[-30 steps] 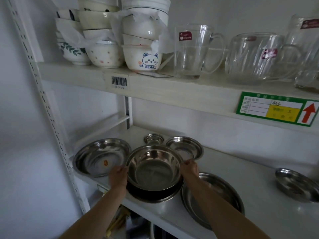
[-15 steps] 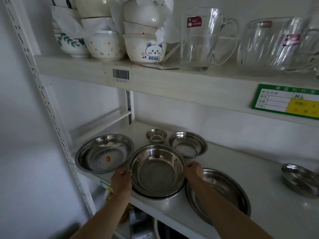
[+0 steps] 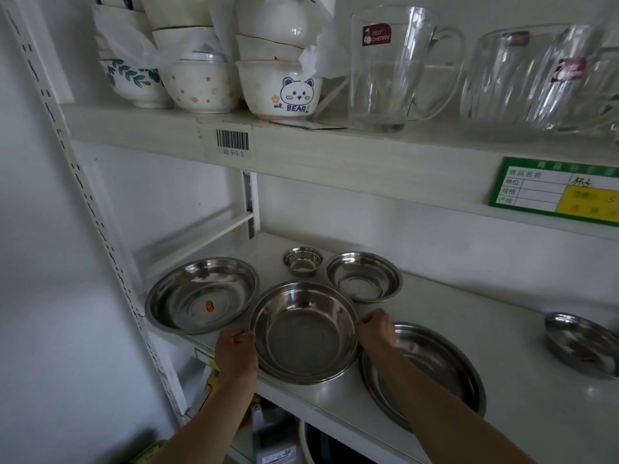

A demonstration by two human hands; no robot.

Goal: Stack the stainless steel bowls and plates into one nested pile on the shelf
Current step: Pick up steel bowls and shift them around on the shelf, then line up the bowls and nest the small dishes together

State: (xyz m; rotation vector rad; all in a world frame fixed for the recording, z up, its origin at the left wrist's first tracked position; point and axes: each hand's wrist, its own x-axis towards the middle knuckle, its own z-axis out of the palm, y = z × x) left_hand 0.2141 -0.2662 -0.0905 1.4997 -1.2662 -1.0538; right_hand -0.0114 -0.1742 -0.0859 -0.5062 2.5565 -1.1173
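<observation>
Head view: both hands grip nested bowls.

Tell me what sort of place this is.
Probably a shop or stockroom for housewares. The white metal shelf edge carries a barcode sticker and a green and yellow goods label; the clear glass jug bears a brand sticker, and stacked ceramic bowls sit in plastic wrap.

The centre bowl sits at the shelf front, between two plates. Two smaller bowls stand behind it.
</observation>
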